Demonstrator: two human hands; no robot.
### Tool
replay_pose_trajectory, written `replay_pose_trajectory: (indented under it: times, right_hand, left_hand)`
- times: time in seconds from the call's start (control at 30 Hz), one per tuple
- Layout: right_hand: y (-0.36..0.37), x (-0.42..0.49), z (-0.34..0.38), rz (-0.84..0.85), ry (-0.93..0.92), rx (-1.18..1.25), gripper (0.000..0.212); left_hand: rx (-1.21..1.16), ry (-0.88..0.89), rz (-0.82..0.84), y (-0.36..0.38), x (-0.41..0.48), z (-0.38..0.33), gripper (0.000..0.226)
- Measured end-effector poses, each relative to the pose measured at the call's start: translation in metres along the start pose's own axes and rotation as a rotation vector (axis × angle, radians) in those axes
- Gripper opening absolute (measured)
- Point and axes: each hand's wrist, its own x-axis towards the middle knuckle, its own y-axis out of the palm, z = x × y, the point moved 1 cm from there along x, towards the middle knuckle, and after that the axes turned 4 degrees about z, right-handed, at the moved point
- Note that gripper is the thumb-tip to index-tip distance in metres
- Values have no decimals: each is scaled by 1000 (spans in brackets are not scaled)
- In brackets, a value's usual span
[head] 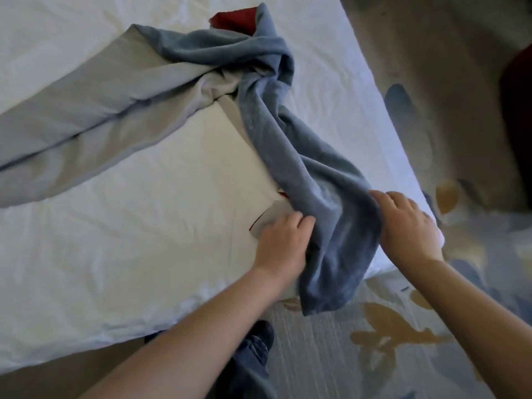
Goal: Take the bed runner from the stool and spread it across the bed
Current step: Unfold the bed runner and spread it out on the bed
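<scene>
My left hand point(283, 243) and right hand point(408, 226) are gripping opposite edges of the twisted blue bed runner point(288, 145) lying on the bed point(115, 226).

Soft, even, cool light; no hard shadows. White bed point(115, 240) is brightest toward upper left, where the sheet creases are nearly washed out. Faint shading sits in the folds of the bed runner point(288, 139) and under its hanging end. Floor below the bed edge at lower left is dim; upper right corner is dark. Left hand point(283, 246), right hand point(408, 226) and nearby cloth are slightly motion-smeared. Carpet point(431, 110) looks soft and smudgy. Bed edge bows with wide-angle distortion.
</scene>
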Motion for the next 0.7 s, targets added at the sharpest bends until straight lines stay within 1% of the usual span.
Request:
replay_pose_trajectory:
  times: [0.07,0.1,0.17,0.2,0.27,0.3,0.33,0.4,0.43,0.5,0.53,0.57,0.6,0.63,0.7]
  right_hand:
    - [14,1,2,52,172,192,42]
    - [22,3,2,63,255,314,41]
    - [36,5,5,46,400,561,50]
    - [42,5,7,39,463,654,56]
    - [50,5,12,86,562,725,62]
    - [54,3,16,123,573,718,58]
    - [57,1,20,149,559,711,49]
    - [61,-1,30,138,511,715,23]
    - [61,-2,36,111,492,719,16]
    - [58,-2,51,44,453,719,8]
    - [57,-1,60,12,417,726,4]
    - [56,0,70,-6,382,738,8]
    - [55,1,81,-15,359,747,15]
    - [55,3,94,-24,353,755,21]
    - [53,9,121,-55,349,756,22]
  left_hand:
    - [117,114,-73,0,24,12,29]
    - [158,162,-117,-1,39,13,27]
    - [189,234,-155,-5,66,7,29]
    - [199,274,-146,-4,78,1,33]
    - [226,394,-89,-6,96,-15,46]
    - [283,449,-43,-4,104,-23,52]
    - [379,493,24,-3,110,-30,57]
    - [578,633,201,1,125,-38,58]
    - [650,699,278,5,132,-37,55]
    - [733,872,301,7,141,-37,43]
    - [812,892,342,1,141,-36,34]
    - [840,918,359,-5,141,-31,28]
    - [865,873,441,-10,141,-21,24]
    - [861,799,489,-18,139,-10,26]
    - [753,675,423,-34,135,26,31]
